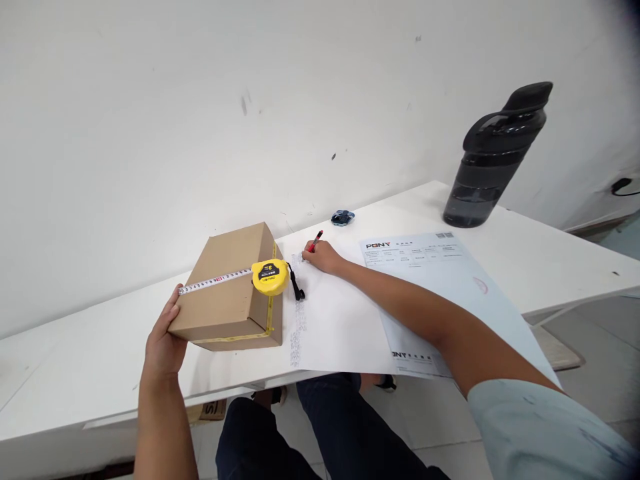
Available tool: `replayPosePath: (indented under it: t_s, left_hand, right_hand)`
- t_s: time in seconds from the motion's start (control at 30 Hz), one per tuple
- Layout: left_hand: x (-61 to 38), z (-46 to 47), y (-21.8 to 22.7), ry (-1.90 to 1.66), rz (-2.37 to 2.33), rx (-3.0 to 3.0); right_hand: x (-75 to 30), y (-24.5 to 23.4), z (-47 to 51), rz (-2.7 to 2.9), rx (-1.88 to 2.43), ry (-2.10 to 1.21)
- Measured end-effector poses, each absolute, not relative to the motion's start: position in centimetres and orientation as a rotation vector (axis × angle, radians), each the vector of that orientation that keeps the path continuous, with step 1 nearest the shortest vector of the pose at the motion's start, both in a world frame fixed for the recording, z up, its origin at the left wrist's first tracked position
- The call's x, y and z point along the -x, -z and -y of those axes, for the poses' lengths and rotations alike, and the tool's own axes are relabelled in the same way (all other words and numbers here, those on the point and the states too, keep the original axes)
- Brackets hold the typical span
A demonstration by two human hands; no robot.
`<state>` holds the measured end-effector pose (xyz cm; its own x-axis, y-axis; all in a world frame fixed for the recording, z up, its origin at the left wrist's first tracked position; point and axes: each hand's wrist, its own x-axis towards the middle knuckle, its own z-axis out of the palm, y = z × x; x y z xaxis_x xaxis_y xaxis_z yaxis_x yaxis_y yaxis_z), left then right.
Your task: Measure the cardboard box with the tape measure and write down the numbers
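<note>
A brown cardboard box [220, 263] lies on the white table, with yellow tape along its sides. My left hand [167, 333] grips the box's left front corner, the fingertips at the end of the tape blade. Across the box top runs the pulled-out blade of a yellow tape measure [270, 277]; its case rests at the right edge and a black strap hangs from it. My right hand [323, 257] is closed around a red pen [315, 241], resting on a white sheet of paper [340, 320] with printed marks down its left side. The pen's tip is hidden by the fingers.
Under my right forearm lies a printed form [415, 267] headed PONY. A dark water bottle [487, 167] stands at the back right. Near the wall is a small blue patterned object [343, 217]. The table's front edge [240, 387] runs above my legs.
</note>
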<state>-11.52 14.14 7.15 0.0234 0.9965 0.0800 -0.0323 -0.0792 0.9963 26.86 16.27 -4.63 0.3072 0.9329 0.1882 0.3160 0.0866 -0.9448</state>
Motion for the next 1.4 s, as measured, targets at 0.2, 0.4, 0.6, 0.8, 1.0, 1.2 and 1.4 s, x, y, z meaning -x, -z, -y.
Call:
replayPosePath:
  t_s: [0.2,0.4,0.6,0.8,1.0,1.2,1.4]
  left_hand:
    - [11.51,-14.13,-7.14,-1.266,-1.138,-1.245]
    - [11.61,-14.16,-7.15,-1.249,-1.119,-1.244]
    - [11.57,-14.12,-7.13,-1.256,-1.126,-1.253]
    - [11.52,-14.03,-7.14,-1.254,-1.116,-1.231]
    - [11.61,-14.04,-7.09,-1.250,-1.120,-1.237]
    - [11.46,-14.15,-7.02,-1.258,-1.112,-1.232]
    - [11.36,-14.11,-7.03,-1.280,-1.104,-1.221]
  right_hand:
    - [-26.92,4.45,-16.05,1.235,1.455,-0.719]
    - [-26.86,4.59,-15.98,1.231,1.454,-0.692]
    - [-26.81,4.65,-15.96,1.226,1.470,-0.661]
    - [-26.94,4.77,-16.06,1.241,1.457,-0.681]
    - [-26.97,4.71,-15.92,1.229,1.465,-0.673]
    - [-26.87,4.60,-15.87,1.216,1.477,-0.658]
    - [-26.82,4.45,-15.71,1.220,1.479,-0.672]
